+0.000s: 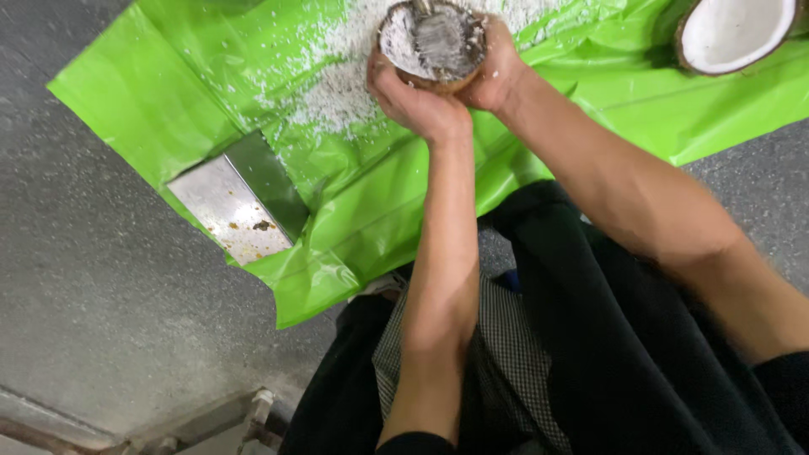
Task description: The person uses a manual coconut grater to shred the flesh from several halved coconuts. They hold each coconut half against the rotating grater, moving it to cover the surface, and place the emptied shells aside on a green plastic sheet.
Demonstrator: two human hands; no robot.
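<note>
Nearest, the person's dark trousers [607, 337] and a checked cloth [497, 354] fill the lower part of the view, both forearms reaching out over them. Beyond, a green plastic sheet [168, 93] lies spread on the grey speckled floor [93, 278], with a flat metal plate [240, 202] tucked into the sheet's near left edge. Toward the far edge, the left hand [413, 97] and right hand [497, 72] are both clamped around a coconut half [434, 42], open side up, a metal scraper blade [421, 10] inside it. White grated coconut [337, 93] lies heaped just left of the hands. Another coconut half [733, 34] rests at the sheet's far right corner.
</note>
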